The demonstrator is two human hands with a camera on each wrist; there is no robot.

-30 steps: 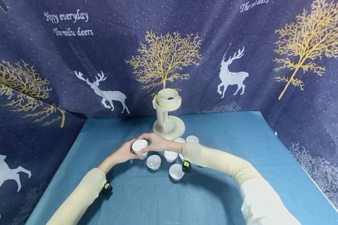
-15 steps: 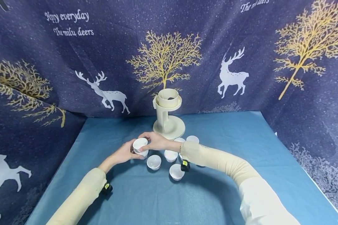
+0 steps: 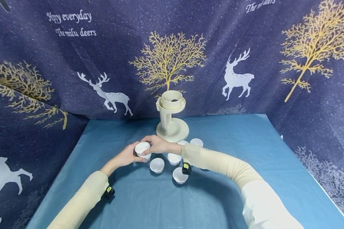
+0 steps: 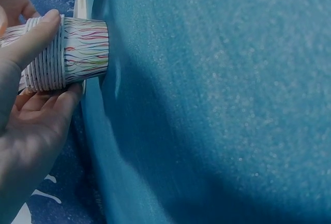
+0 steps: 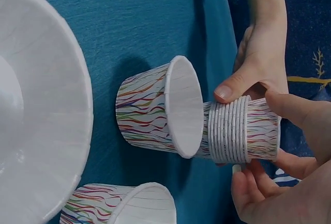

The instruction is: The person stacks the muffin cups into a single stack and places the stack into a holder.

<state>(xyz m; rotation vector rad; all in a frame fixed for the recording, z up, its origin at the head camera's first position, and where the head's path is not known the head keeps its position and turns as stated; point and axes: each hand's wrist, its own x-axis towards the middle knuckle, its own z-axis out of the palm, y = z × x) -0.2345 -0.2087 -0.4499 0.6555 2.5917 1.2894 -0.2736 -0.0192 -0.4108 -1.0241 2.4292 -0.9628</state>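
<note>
A stack of paper cups, white with wavy coloured lines, stands at the middle left of the table. My left hand grips it, thumb across the packed rims in the left wrist view and fingers on the opposite side. Above those rims sits the top cup, its wall showing over the others. The right hand reaches across and pinches this top cup near its rim. Close beside the stack, a loose cup stands upright with its mouth up.
More loose cups stand to the right, including a front cup by the right wrist, a middle cup and a back cup. Behind them rises a cream stand with a ring holding a cream cylinder.
The top cup rose slightly half a second ago, showing the rim below, and now sits lower again. The right wrist has shifted a little left; the left hand stays in place.
</note>
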